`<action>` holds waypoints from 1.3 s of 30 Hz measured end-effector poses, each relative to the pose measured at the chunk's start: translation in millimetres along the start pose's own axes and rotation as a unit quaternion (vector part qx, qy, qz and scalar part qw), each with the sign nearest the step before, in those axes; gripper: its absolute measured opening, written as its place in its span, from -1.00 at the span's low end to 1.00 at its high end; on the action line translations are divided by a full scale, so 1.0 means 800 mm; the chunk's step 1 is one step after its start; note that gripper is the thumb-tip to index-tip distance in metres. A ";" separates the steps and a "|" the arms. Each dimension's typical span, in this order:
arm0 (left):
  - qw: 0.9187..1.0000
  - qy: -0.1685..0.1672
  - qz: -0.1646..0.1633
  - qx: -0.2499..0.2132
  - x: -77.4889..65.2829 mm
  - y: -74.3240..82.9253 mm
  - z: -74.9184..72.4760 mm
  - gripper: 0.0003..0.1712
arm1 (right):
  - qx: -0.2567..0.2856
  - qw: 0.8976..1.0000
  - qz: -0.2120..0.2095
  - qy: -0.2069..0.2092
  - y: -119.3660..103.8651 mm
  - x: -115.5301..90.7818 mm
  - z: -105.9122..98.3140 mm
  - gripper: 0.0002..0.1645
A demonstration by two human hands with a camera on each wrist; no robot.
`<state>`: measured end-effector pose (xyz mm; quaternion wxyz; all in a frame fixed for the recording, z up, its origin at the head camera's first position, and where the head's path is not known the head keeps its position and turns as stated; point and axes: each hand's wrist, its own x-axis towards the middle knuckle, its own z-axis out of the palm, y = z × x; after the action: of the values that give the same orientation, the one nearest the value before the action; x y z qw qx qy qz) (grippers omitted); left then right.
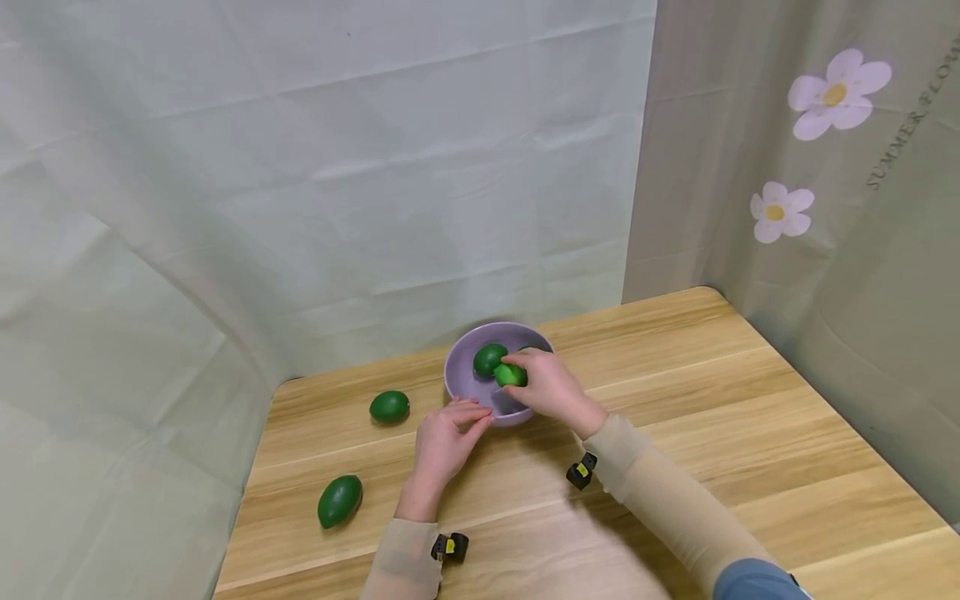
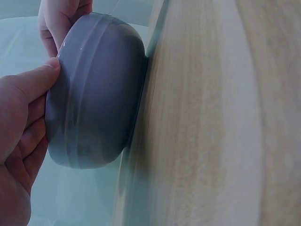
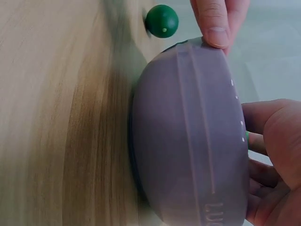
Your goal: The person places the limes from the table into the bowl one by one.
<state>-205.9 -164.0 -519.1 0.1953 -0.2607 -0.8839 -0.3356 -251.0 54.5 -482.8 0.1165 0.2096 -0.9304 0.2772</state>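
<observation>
A purple bowl (image 1: 457,379) stands upright near the back edge of the table. My left hand (image 1: 442,442) pinches its near-left rim between thumb and fingers; the left wrist view shows the thumb on the outside of the bowl (image 2: 101,89). Inside the bowl, my right hand (image 1: 555,387) grips a bright green lime (image 1: 510,376) with thumb and fingers. A darker green lime (image 1: 490,359) lies beside it in the bowl. Something dark green shows partly behind the right fingers. In the right wrist view the bowl wall (image 3: 188,127) hides most of the held lime.
Two more dark green limes lie on the wooden table (image 1: 675,392) left of the bowl: one lime (image 1: 389,407) near it, another lime (image 1: 340,501) closer to the front. Pale curtains (image 1: 450,183) hang behind the table and at both sides.
</observation>
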 end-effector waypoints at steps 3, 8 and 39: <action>1.000 -0.003 -0.004 -0.003 0.000 0.000 0.000 -0.80 | -0.011 1.000 0.006 -0.006 -0.002 0.001 0.002 -0.39; 1.000 -0.004 -0.005 -0.006 -0.001 -0.002 0.001 -0.81 | -0.032 0.999 0.005 -0.023 -0.005 0.006 0.008 -0.40; 1.000 0.011 0.013 0.003 0.000 -0.004 0.002 -0.82 | -0.160 0.983 0.031 -0.082 -0.027 0.035 0.036 -0.56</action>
<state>-207.8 -165.3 -522.0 0.2105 -0.2682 -0.8790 -0.3332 -269.2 12.7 -487.1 0.0635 0.1810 -0.9752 0.1100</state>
